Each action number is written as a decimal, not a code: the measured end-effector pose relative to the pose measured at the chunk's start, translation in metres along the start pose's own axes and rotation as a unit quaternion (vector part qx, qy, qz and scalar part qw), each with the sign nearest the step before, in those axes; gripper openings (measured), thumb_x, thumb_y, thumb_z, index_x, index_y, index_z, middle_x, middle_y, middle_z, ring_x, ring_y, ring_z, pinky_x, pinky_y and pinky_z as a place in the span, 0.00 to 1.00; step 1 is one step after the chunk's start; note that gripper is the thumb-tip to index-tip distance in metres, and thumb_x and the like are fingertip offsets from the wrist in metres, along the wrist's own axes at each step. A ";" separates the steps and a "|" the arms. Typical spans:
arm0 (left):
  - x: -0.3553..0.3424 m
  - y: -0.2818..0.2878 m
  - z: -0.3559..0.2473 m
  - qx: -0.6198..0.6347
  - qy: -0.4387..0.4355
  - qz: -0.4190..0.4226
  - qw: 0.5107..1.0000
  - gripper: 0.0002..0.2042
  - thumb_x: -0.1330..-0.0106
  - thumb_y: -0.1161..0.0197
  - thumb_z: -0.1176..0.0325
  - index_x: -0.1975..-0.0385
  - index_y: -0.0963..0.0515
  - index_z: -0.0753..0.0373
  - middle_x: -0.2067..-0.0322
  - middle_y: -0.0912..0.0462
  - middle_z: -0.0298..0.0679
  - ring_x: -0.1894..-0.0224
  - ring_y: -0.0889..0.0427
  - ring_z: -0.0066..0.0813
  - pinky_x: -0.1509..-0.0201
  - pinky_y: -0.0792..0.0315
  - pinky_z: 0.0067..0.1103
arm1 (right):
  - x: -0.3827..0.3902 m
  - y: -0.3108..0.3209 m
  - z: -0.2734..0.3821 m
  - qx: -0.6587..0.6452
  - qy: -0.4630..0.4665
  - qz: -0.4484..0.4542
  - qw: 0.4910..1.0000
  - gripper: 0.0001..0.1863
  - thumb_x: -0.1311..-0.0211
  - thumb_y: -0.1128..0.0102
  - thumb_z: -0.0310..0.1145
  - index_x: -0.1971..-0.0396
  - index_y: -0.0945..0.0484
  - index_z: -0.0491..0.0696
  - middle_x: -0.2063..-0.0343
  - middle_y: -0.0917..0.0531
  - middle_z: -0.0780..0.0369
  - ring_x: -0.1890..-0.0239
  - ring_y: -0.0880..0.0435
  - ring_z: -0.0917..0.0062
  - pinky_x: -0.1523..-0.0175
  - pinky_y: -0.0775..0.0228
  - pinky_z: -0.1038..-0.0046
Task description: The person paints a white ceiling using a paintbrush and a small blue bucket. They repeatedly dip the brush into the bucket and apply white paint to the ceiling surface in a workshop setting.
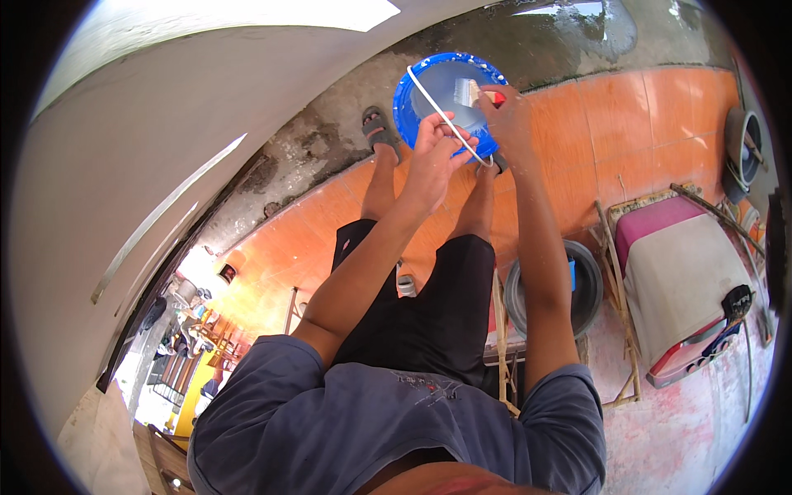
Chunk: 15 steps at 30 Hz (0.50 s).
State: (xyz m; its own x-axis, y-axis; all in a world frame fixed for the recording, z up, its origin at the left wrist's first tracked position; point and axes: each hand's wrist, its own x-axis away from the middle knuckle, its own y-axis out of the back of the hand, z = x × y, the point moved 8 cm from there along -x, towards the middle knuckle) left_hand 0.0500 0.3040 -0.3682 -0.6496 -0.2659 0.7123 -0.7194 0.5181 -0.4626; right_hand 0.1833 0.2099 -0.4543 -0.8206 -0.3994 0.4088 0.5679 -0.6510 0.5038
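Observation:
A blue bucket (402, 107) with white spots on its rim stands near my feet, with cloudy greyish liquid inside. Its white handle (429, 97) crosses over the opening. My left hand (441, 148) has its curled fingers around that handle at the near side of the bucket. From the right, my right hand (510, 120) reaches over the rim, closed on a paintbrush (464, 91) with pale bristles and some red at its handle end. The bristles point left, above the liquid or touching it; I cannot tell which.
Orange floor tiles (561, 165) meet wet, stained concrete (528, 49) behind the bucket. A pale wall (124, 165) rises at left. To my right are a dark round basin (587, 289), a cloth-covered seat (685, 264) and a grey bucket (747, 140). Furniture and clutter (186, 346) show lower left.

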 end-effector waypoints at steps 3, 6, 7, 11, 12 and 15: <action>-0.001 0.005 -0.001 -0.013 -0.006 -0.001 1.000 0.18 0.29 0.54 0.73 0.41 0.42 0.65 0.55 0.29 0.43 0.47 0.24 0.41 0.37 0.29 0.39 | 0.015 0.020 -0.007 -0.188 -0.107 -0.005 0.976 0.11 0.39 0.35 0.33 0.61 0.16 0.41 0.71 0.14 0.54 0.70 0.12 0.72 0.64 0.23 0.74; -0.002 0.008 -0.002 -0.011 -0.010 0.003 1.000 0.18 0.30 0.54 0.73 0.41 0.42 0.65 0.55 0.29 0.43 0.48 0.23 0.41 0.38 0.29 0.39 | 0.029 0.032 -0.008 -0.188 -0.110 -0.023 0.976 0.09 0.38 0.35 0.32 0.62 0.16 0.42 0.70 0.14 0.56 0.70 0.13 0.78 0.66 0.24 0.78; -0.002 0.009 -0.001 -0.013 -0.009 0.001 1.000 0.19 0.30 0.54 0.73 0.41 0.42 0.65 0.55 0.29 0.43 0.48 0.23 0.41 0.38 0.29 0.39 | 0.033 0.031 -0.010 -0.171 -0.110 -0.018 0.979 0.09 0.37 0.36 0.32 0.62 0.16 0.43 0.70 0.14 0.58 0.71 0.14 0.79 0.66 0.24 0.79; -0.004 0.013 -0.002 -0.009 -0.004 -0.007 1.000 0.20 0.33 0.52 0.76 0.41 0.43 0.67 0.55 0.30 0.44 0.50 0.23 0.39 0.41 0.26 0.35 | 0.043 0.029 0.004 -0.060 0.002 -0.039 0.997 0.08 0.38 0.35 0.30 0.63 0.17 0.43 0.69 0.15 0.58 0.71 0.15 0.76 0.66 0.25 0.77; -0.004 0.014 -0.002 0.000 -0.004 -0.008 1.000 0.21 0.35 0.52 0.78 0.42 0.43 0.67 0.55 0.31 0.44 0.51 0.23 0.38 0.42 0.25 0.33 | 0.046 0.027 0.009 -0.047 0.025 -0.035 0.998 0.08 0.38 0.35 0.30 0.63 0.17 0.42 0.69 0.16 0.58 0.70 0.15 0.75 0.65 0.26 0.76; -0.004 0.022 -0.001 -0.040 0.006 -0.034 0.999 0.21 0.33 0.53 0.75 0.40 0.43 0.67 0.56 0.29 0.44 0.49 0.23 0.42 0.39 0.28 0.38 | 0.051 0.020 0.017 -0.025 0.051 -0.024 0.998 0.07 0.39 0.35 0.29 0.64 0.17 0.42 0.69 0.17 0.57 0.67 0.16 0.70 0.61 0.27 0.72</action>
State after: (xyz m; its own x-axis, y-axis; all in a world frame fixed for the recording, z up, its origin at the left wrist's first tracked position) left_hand 0.0372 0.3171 -0.3808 -0.5964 -0.2937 0.7470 -0.7399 0.5619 -0.3698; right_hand 0.1542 0.1872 -0.4104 -0.8508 -0.4282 0.3047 0.5255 -0.7010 0.4822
